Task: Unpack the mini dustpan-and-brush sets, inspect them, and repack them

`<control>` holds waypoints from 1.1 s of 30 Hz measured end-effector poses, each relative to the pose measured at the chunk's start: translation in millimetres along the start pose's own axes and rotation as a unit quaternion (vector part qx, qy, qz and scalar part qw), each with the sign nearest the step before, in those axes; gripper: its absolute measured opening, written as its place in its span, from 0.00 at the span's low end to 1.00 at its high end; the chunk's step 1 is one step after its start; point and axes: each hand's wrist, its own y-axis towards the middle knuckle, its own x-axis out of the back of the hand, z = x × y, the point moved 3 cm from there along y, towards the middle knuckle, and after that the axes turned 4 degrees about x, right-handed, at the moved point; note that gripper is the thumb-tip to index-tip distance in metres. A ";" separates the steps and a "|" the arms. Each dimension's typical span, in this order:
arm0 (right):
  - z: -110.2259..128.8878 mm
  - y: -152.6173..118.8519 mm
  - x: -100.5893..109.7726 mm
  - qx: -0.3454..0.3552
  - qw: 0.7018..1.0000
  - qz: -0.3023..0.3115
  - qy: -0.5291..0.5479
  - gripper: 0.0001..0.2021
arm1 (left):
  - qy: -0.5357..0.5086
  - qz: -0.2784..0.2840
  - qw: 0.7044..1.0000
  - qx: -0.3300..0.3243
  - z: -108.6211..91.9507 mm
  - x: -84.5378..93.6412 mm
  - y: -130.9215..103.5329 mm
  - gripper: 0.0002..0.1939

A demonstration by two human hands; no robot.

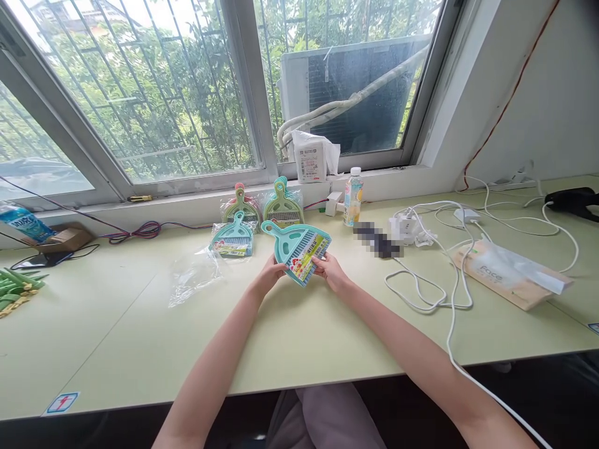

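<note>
A teal mini dustpan and brush set (pixel 285 240) with a printed card label is held up over the desk, tilted to the right. My left hand (pixel 271 274) grips its lower left edge. On its right side my right hand (pixel 331 272) is closed, with fingers over the label. Just behind lies another teal dustpan set (pixel 234 242) in clear wrapping. Further back, a green and red dustpan set (pixel 241 209) and a green and teal dustpan set (pixel 283 209) lean by the window sill. A crumpled clear plastic bag (pixel 196 277) lies left of my hands.
A drink bottle (pixel 353 196) stands at the back, near a tissue pack (pixel 313 159) on the sill. To the right are a white cable (pixel 452 293), a blurred-out dark object (pixel 379 242) and a face tissue pack (pixel 508 274). Green strips (pixel 19 287) lie far left.
</note>
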 end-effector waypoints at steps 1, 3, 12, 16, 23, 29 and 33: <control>-0.3 0.0 0.2 0.001 1.000 0.001 -0.002 0.08 | 0.003 0.000 1.000 0.002 -0.4 -0.7 -0.5 0.28; -0.5 -0.2 0.7 0.003 1.000 -0.001 -0.004 0.08 | 0.014 -0.002 1.000 0.005 -1.0 -1.1 -1.3 0.29; 2.8 -1.2 2.3 0.016 1.000 -0.003 -0.005 0.10 | 0.007 0.055 0.998 0.038 -0.1 4.5 -1.4 0.28; 3.9 -2.0 1.5 0.019 1.000 -0.001 -0.005 0.10 | 0.020 0.050 0.998 0.033 -2.4 4.3 -2.6 0.31; 4.7 -2.7 1.6 0.026 1.000 -0.011 -0.012 0.10 | 0.045 0.020 0.998 0.026 -2.9 0.6 -3.7 0.37; 4.1 -2.2 2.2 0.034 0.999 -0.021 -0.014 0.10 | 0.072 0.041 0.996 0.016 -5.5 -3.4 -5.8 0.40; 4.0 -2.5 2.1 0.032 0.999 -0.041 -0.014 0.09 | 0.091 0.057 0.994 0.008 -4.8 -4.0 -5.6 0.40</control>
